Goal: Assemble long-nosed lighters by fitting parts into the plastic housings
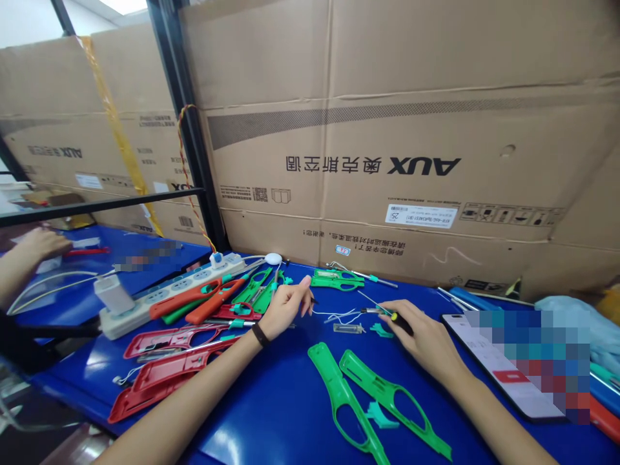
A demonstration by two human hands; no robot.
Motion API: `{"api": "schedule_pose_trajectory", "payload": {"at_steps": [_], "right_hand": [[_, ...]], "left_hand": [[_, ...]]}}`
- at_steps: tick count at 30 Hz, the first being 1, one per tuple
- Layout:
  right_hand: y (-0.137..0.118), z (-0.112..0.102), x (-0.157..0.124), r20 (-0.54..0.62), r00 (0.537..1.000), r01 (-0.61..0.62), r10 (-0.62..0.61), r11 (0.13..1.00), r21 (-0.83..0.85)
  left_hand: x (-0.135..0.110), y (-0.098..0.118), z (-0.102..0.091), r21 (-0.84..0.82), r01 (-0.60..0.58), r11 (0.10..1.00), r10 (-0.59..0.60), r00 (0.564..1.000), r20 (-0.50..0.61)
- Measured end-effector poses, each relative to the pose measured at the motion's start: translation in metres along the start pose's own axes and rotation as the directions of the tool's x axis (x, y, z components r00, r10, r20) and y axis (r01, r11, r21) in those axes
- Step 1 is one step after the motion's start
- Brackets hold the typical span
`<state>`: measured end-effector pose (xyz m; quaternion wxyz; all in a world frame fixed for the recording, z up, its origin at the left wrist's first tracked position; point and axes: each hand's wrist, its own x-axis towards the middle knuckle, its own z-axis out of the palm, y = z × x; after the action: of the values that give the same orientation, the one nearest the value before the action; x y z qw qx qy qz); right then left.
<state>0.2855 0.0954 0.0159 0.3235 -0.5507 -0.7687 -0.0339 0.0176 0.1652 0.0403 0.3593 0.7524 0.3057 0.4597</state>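
Note:
My right hand is closed around a screwdriver with a yellow and black handle, its thin shaft pointing to the upper left. My left hand has its fingers pinched together, and a small dark tip shows at them; what it is cannot be made out. A thin white wire runs between the hands, near a metal rod and a small clear part. In front lie two green lighter shell halves, one on the left and one on the right, with a teal piece between them.
Red shell halves and orange lighters lie left, beside a white power strip. More green shells lie behind. A phone is at right. Cardboard walls the back. Another person's hand is far left.

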Motion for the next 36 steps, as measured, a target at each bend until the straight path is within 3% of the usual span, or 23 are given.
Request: {"api": "schedule_pose_trajectory", "payload": {"at_steps": [6,11,17,29,36], "right_hand": [[-0.005,-0.002,0.002,0.046,0.997,-0.060,0.056,0.994,0.093],[-0.009,-0.006,0.002,0.143,0.989,-0.044,0.025,0.990,0.134],[-0.016,-0.011,0.001,0.222,0.975,-0.016,-0.015,0.991,0.136],[-0.013,-0.013,0.001,0.173,0.972,0.162,-0.160,0.987,-0.001],[-0.018,-0.012,0.001,0.197,0.968,0.155,-0.159,0.987,0.032]], "left_hand": [[0.001,0.010,-0.001,-0.054,0.023,0.998,-0.025,0.999,-0.034],[0.001,0.016,-0.004,-0.079,0.025,0.997,-0.031,0.996,-0.078],[-0.001,0.016,0.000,-0.024,-0.030,0.999,0.029,0.998,-0.054],[-0.003,0.015,0.000,0.051,-0.026,0.998,0.030,0.996,-0.088],[-0.001,0.015,-0.002,0.015,-0.001,1.000,0.002,0.994,-0.107]]}}
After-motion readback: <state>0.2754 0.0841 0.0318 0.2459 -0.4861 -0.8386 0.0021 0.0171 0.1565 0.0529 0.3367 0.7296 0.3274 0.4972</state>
